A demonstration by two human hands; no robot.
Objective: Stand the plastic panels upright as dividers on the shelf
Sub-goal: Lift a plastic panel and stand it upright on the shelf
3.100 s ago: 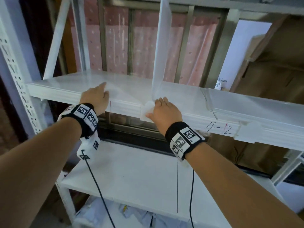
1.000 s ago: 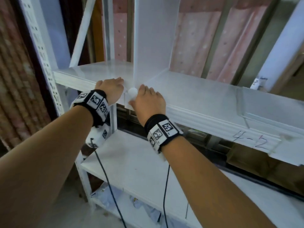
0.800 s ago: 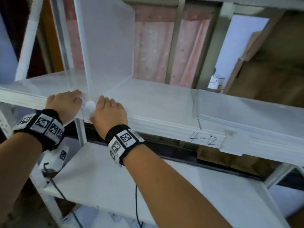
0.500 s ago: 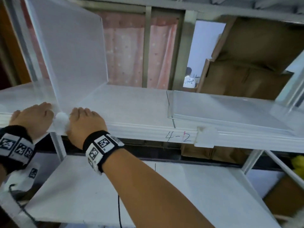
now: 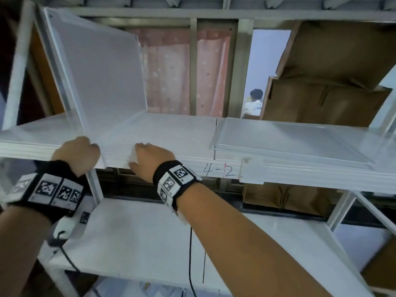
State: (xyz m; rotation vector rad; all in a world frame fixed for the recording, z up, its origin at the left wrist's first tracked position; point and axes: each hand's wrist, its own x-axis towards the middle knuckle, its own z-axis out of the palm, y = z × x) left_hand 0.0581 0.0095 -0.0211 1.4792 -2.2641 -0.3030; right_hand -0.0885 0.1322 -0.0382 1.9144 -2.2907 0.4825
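A frosted plastic panel (image 5: 100, 78) stands upright on the white shelf (image 5: 171, 133), its lower front corner coming down to the shelf's front lip in the space between the two hands. The left hand (image 5: 78, 154) is at the lip just left of that corner, fingers curled into a loose fist against the edge; whether its grip closes on the panel's corner or only presses the lip cannot be told. The right hand (image 5: 150, 160) is just right of the corner, its fingers bent over a small white piece (image 5: 133, 156) at the shelf edge, pinching it between thumb and fingertips. The panel itself rises above and behind both hands, leaning slightly leftward in this wide view.

A second plastic panel (image 5: 287, 138) lies flat on the same shelf, well to the right of the hands, with a translucent clip (image 5: 251, 170) on the lip below its front edge. Handwritten on the lip between the right hand and that clip is "4-2" (image 5: 218, 170), the dash crossed by a red vertical mark.

Both wrists carry black bands (image 5: 173, 183) with square black-and-white coded tags. Brown cardboard boxes (image 5: 325, 78) stand behind the shelf at right, their contents hidden. A lower shelf (image 5: 139, 239) runs beneath the arms.
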